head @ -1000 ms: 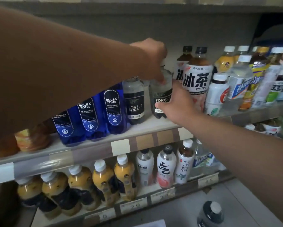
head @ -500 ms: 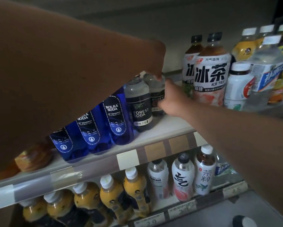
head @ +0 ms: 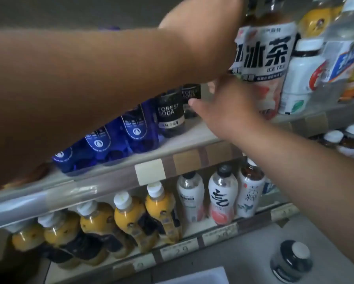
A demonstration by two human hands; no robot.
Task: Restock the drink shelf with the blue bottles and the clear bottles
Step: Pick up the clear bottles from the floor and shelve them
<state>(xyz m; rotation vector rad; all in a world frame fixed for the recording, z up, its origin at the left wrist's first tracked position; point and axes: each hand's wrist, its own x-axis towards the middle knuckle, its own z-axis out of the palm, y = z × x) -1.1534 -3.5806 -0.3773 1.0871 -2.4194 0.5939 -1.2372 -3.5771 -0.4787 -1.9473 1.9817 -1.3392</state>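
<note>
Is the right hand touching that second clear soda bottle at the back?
Cannot tell. In the head view the right hand reaches beside the rear clear bottle, thumb overlapping its lower edge, but blur hides any contact or gap.

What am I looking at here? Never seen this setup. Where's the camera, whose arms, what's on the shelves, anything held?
No machine here: a person wears a wide-angle camera on the head, looking forward and down, so both arms enter from the bottom and left edges. There is only this one view.

The left arm crosses the top of the picture; the left hand is mostly hidden near the big ice tea bottle, so what it does cannot be told. The right hand reaches to the rear clear soda bottle, fingers around it as far as the blur shows.

On the upper shelf: three blue bottles, then another clear soda bottle in front of the one being handled, then other drinks to the right. The lower shelf holds orange juice bottles and white-labelled drinks. One more bottle stands below, bottom right.
</note>
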